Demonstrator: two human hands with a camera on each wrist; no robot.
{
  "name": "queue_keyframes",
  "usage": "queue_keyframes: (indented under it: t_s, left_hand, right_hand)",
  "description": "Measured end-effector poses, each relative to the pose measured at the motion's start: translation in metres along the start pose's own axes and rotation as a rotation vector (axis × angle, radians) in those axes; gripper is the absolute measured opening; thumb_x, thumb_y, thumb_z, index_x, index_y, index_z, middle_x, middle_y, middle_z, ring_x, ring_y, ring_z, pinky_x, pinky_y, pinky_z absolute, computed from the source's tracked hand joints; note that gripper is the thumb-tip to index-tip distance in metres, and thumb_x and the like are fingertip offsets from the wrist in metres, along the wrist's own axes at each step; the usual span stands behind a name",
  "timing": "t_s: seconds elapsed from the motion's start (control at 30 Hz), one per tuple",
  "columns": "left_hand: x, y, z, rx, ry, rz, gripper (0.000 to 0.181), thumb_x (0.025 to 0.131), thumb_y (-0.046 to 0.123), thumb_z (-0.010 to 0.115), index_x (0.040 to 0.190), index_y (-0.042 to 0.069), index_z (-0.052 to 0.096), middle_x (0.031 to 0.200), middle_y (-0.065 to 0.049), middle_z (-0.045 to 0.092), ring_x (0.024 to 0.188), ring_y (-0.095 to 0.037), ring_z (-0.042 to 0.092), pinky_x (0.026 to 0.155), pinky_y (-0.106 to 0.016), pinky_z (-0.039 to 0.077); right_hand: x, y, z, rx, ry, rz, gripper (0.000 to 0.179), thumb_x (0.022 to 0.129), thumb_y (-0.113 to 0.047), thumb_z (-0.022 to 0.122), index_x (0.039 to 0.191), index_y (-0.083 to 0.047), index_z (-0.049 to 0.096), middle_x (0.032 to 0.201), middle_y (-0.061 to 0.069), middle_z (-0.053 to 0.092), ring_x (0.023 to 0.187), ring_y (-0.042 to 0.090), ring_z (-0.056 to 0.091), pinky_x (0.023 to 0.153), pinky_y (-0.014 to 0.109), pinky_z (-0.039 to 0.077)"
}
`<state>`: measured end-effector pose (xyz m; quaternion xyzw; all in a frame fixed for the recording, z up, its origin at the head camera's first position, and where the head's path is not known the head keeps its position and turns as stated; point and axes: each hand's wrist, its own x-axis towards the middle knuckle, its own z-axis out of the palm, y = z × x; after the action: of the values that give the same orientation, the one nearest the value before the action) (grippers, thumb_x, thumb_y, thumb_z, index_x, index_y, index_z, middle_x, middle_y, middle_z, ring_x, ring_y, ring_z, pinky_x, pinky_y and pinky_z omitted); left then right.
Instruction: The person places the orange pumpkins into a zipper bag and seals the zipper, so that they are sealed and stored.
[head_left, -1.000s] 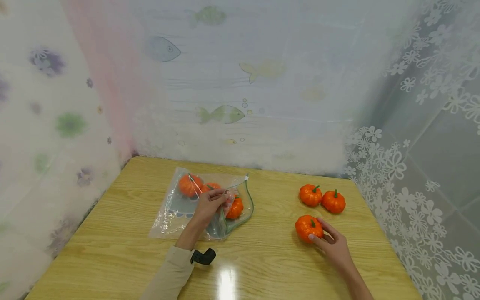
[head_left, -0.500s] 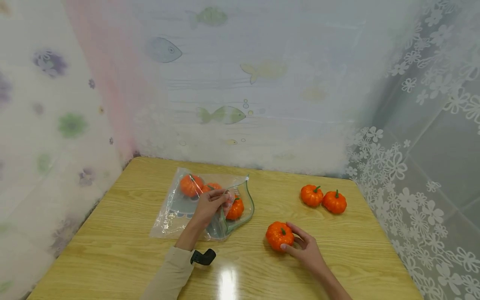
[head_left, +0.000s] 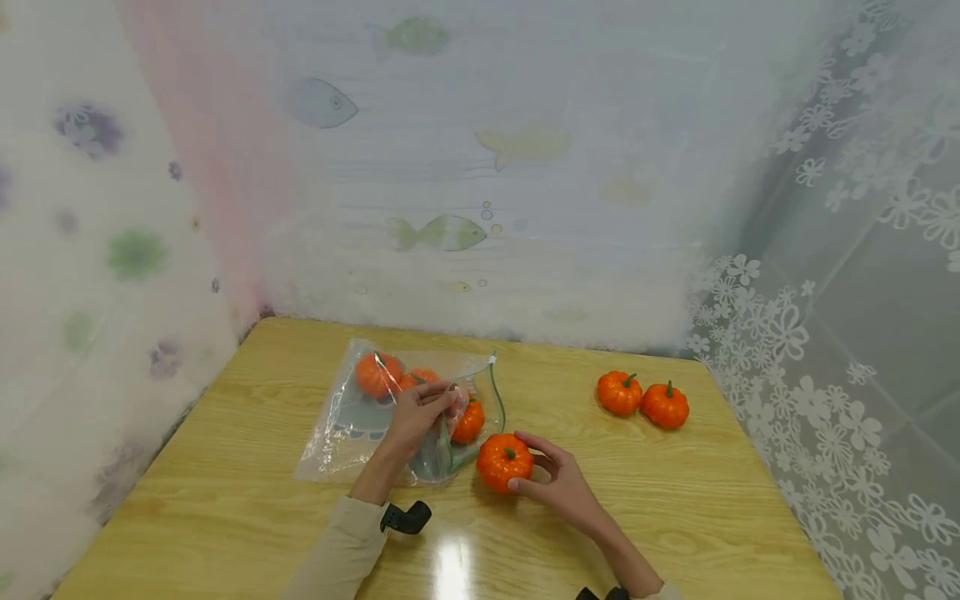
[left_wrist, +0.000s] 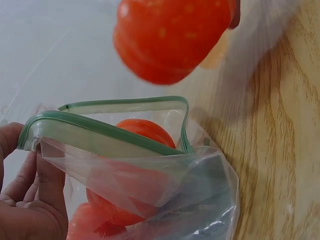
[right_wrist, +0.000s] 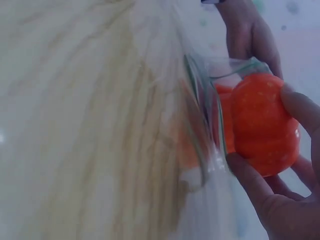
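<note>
A clear zip bag [head_left: 330,454] with a green-edged mouth lies on the table, several small orange pumpkins inside, one pumpkin [head_left: 468,422] just within the mouth. My left hand [head_left: 415,414] pinches the upper edge of that mouth and holds it apart, as the left wrist view shows. My right hand [head_left: 558,483] grips another pumpkin [head_left: 504,461] with a green stem, thumb and fingers on its sides. In the head view this pumpkin overlaps the bag's near right corner. The left wrist view has the held pumpkin [left_wrist: 170,40] just outside the gaping mouth.
Two more pumpkins, one [head_left: 619,392] beside the other [head_left: 665,405], sit at the right back of the wooden table [head_left: 600,442]. A patterned curtain [head_left: 480,183] hangs behind the table and along its sides.
My right hand has carried its pumpkin leftward across the table, from near the two loose pumpkins to the bag's mouth. The left hand stays on the bag's edge.
</note>
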<state>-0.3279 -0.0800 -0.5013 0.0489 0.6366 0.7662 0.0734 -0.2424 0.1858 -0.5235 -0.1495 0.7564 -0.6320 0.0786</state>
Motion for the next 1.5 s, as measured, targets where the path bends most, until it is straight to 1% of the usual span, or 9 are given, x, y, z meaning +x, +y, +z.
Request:
queue_keyframes:
  t_s: [0.17,0.3,0.43,0.6,0.8,1.07,1.2,1.33,1.5]
  left_hand:
    - [-0.002,0.0,0.0,-0.004,0.003,-0.004,0.035,0.101,0.011,0.065,0.13,-0.009,0.061,0.085,-0.003,0.073,0.067,-0.01,0.067,0.05,-0.022,0.046]
    - [-0.004,0.0,0.001,0.0,0.008,-0.014,0.036,0.101,0.011,0.064,0.131,-0.008,0.061,0.09,-0.004,0.074,0.072,-0.01,0.068,0.05,-0.023,0.044]
    - [-0.006,0.001,0.002,-0.003,0.013,-0.016,0.034,0.101,0.01,0.064,0.13,-0.008,0.062,0.087,-0.003,0.074,0.071,-0.01,0.068,0.054,-0.021,0.048]
    - [-0.007,0.002,0.003,-0.019,0.024,-0.012,0.031,0.102,0.008,0.062,0.128,-0.009,0.063,0.086,0.0,0.074,0.07,-0.009,0.067,0.057,-0.02,0.048]
    - [-0.007,0.003,0.005,-0.039,0.025,-0.008,0.031,0.102,0.007,0.062,0.128,-0.009,0.063,0.09,0.0,0.075,0.071,-0.008,0.067,0.057,-0.019,0.047]
    - [-0.004,0.006,0.004,-0.018,0.043,-0.026,0.037,0.1,0.009,0.065,0.133,-0.008,0.06,0.094,-0.001,0.076,0.07,-0.004,0.067,0.056,-0.017,0.045]
    - [-0.004,0.009,0.003,-0.005,0.042,-0.029,0.04,0.1,0.009,0.065,0.136,-0.008,0.058,0.095,-0.002,0.076,0.069,-0.003,0.067,0.056,-0.017,0.045]
    - [-0.005,0.01,0.004,-0.021,0.042,-0.022,0.04,0.1,0.008,0.064,0.136,-0.009,0.057,0.098,-0.005,0.076,0.068,-0.005,0.067,0.057,-0.017,0.049]
    - [-0.005,0.009,0.005,-0.046,0.045,-0.014,0.037,0.101,0.005,0.063,0.134,-0.01,0.057,0.098,-0.006,0.075,0.069,-0.007,0.069,0.062,-0.018,0.055]
  right_hand:
    - [0.017,-0.001,0.011,-0.016,-0.061,-0.024,0.067,0.092,-0.01,0.077,0.152,-0.004,0.046,0.154,0.02,0.044,0.131,0.042,0.053,0.093,0.031,0.057]
    - [0.025,-0.002,0.016,-0.013,-0.097,-0.036,0.068,0.092,-0.009,0.076,0.152,-0.003,0.045,0.154,0.019,0.045,0.132,0.044,0.051,0.093,0.031,0.057]
    - [0.031,-0.003,0.02,-0.017,-0.114,-0.061,0.068,0.091,-0.006,0.077,0.151,-0.001,0.046,0.152,0.02,0.047,0.132,0.043,0.052,0.096,0.034,0.057]
    - [0.038,-0.007,0.026,-0.079,-0.062,-0.062,0.067,0.089,-0.007,0.08,0.149,-0.003,0.05,0.15,0.017,0.051,0.129,0.038,0.057,0.1,0.034,0.054]
    - [0.046,-0.01,0.035,-0.084,0.012,-0.03,0.067,0.089,-0.01,0.08,0.149,-0.004,0.05,0.147,0.016,0.053,0.124,0.037,0.06,0.096,0.033,0.056]
    - [0.056,-0.011,0.047,-0.057,0.133,-0.028,0.066,0.088,-0.008,0.08,0.147,0.0,0.051,0.149,0.014,0.052,0.125,0.038,0.058,0.098,0.043,0.056]
    - [0.059,-0.01,0.05,-0.056,0.154,-0.04,0.066,0.087,-0.006,0.081,0.146,0.001,0.052,0.148,0.015,0.053,0.126,0.037,0.057,0.1,0.047,0.054]
    - [0.059,-0.011,0.051,-0.07,0.104,-0.047,0.066,0.089,-0.007,0.08,0.148,0.0,0.05,0.148,0.017,0.052,0.126,0.038,0.057,0.1,0.048,0.053]
    - [0.057,-0.013,0.051,-0.089,0.002,-0.046,0.068,0.093,-0.01,0.076,0.152,-0.003,0.045,0.15,0.02,0.048,0.126,0.04,0.057,0.096,0.04,0.057]
